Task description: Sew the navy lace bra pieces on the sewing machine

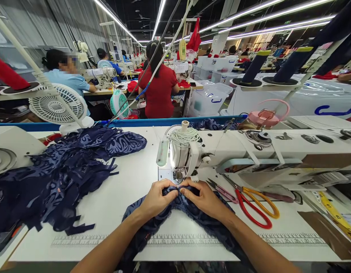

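My white worktop [132,170] carries the sewing machine [218,146]; just before it spreads the navy lace garment [180,204]. My left hand [157,196] and right hand [203,196], thumbs closed against fingers, pinch its middle.

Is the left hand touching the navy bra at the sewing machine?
Touching: the head view shows the left hand pinching the navy bra between thumb and fingers.
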{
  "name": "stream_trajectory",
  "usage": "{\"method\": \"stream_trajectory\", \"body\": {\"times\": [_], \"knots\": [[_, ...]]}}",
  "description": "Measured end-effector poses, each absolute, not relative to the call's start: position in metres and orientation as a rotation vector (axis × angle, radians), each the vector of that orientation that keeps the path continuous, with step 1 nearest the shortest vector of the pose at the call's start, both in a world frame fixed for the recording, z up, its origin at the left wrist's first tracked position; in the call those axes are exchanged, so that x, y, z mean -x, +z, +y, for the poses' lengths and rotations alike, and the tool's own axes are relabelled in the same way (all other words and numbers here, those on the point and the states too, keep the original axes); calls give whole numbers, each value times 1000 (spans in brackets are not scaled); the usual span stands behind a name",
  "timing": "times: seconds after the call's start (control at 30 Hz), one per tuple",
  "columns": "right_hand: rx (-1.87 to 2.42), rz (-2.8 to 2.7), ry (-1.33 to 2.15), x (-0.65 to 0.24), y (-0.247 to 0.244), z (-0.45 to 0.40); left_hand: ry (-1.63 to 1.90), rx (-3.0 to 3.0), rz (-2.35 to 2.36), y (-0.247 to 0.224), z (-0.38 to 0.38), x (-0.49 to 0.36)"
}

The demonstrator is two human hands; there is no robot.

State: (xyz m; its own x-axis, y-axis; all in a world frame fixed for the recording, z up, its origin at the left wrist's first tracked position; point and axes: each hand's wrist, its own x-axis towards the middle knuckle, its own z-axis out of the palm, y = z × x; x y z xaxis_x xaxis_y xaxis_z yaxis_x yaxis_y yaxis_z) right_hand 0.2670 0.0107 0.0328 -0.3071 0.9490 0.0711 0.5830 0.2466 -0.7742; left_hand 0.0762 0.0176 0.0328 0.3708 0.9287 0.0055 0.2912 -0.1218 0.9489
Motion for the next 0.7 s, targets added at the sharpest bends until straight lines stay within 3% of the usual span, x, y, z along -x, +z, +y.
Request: {"method": "stream_trajectory", "body": {"times": [0.23,0.37,0.5,0.7], "knots": [[1491,-2280,532,-302,64,4,812,-1626,1214,31,18,-75],[1484,-2157,911,-306,92,-13,836,-1590,1230,30,16,-77],[1296,-1996,1260,-260,89,-35,814,-1418,1089,30,14,-79],[1198,-2105,983,-213,56,-49,727,-1222,997,35,20,-70]]}}
